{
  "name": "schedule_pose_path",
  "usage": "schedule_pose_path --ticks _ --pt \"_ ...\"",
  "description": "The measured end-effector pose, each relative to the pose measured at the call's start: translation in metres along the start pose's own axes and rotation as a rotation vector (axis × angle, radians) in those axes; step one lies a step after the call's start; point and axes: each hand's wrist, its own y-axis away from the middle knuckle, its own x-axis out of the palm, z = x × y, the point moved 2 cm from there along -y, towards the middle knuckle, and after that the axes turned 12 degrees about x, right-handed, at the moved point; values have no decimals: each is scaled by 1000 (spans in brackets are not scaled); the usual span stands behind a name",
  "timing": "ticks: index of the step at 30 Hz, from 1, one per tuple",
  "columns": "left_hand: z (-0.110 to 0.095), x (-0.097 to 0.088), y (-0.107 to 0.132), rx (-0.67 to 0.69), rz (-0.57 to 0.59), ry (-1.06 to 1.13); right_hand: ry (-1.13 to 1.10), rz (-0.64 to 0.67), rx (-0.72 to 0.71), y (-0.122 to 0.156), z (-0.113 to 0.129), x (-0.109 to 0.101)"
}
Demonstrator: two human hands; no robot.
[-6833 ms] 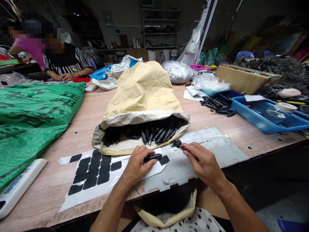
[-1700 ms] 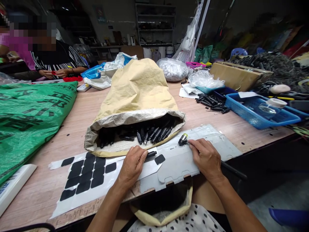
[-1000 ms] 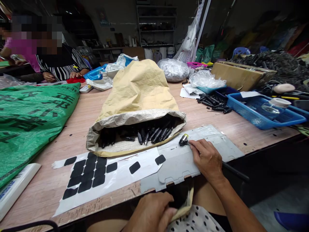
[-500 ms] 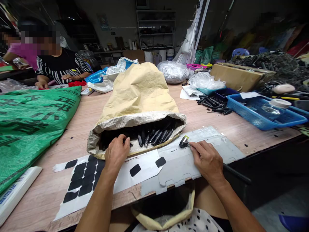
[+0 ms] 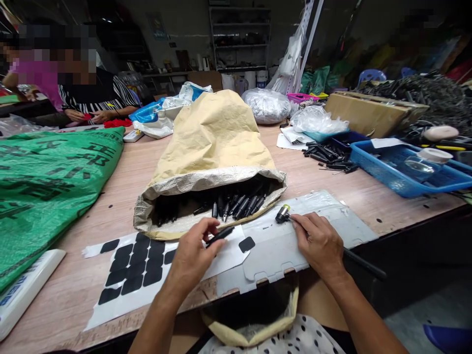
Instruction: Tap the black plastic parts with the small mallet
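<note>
My left hand [image 5: 197,250] pinches a slim black pen-like part [image 5: 222,235] above the white sheet, just in front of the sack's mouth. Several similar black parts [image 5: 245,206] lie inside the tan woven sack [image 5: 217,132], which opens toward me. My right hand [image 5: 319,241] is closed around a small hammer [image 5: 283,215]; its metal head has a yellow face and a black face, and its black handle sticks out behind the hand. The hammer head is over the grey board [image 5: 324,211]. Black rounded-square stickers [image 5: 137,264] cover the left of the white sheet [image 5: 121,314].
A green sack [image 5: 55,177] and a white box [image 5: 29,290] are at the left. To the right are a blue basket [image 5: 398,172], loose black parts [image 5: 328,156] and a cardboard box [image 5: 368,113]. An open bag [image 5: 254,337] lies at my lap. A co-worker [image 5: 99,98] sits across the table.
My left hand has come out of the sack's mouth toward me and right, with a black pen-like part in its fingers. My right hand keeps hold of the hammer, nearly still.
</note>
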Motion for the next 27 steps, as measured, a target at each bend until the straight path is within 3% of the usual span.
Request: schedule_pose_path --ticks 5,11,15,18,22,27 --pt "4 27 8 19 76 70 -8 21 4 0 -3 1" --pt "8 29 9 47 62 109 -131 77 34 -7 -2 -5" --pt "7 29 9 47 84 112 -429 86 39 -11 26 -24" --pt "8 30 10 56 88 116 -614 200 -14 -7 58 -34" --pt "10 32 10 61 83 142 -710 341 -134 3 94 -34" --pt "8 31 9 76 81 154 -690 327 -221 15 112 -27"
